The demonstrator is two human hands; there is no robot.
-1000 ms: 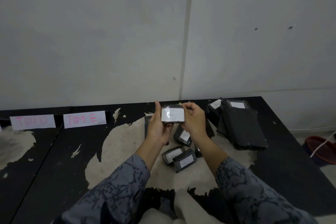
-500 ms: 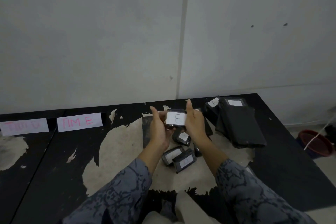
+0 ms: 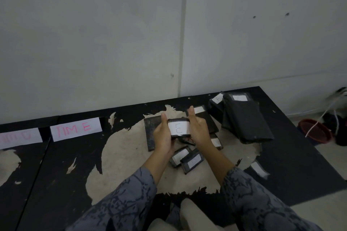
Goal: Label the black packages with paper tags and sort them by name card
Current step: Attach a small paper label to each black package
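Both hands hold up one small black package (image 3: 179, 120) above the table; its white paper tag (image 3: 178, 128) reads "E". My left hand (image 3: 163, 136) grips its left end, thumb up. My right hand (image 3: 199, 131) grips its right end, thumb up. Under the hands lie several small tagged black packages (image 3: 191, 161), and a flat black one (image 3: 152, 133) lies behind my left hand. A pile of large black packages (image 3: 246, 118) sits at the back right. A name card "TIM E" (image 3: 76, 129) lies at the back left, with another card (image 3: 19, 138) left of it.
The black table (image 3: 56, 165) has worn pale patches and meets a grey wall. A loose white tag (image 3: 260, 169) lies at the right. On the floor beyond the table's right edge stand a red bowl (image 3: 315, 131) and white cables.
The held package has come slightly lower and nearer, its E tag turned more squarely to the camera. My view has shifted left and down. Both hands keep their grip.
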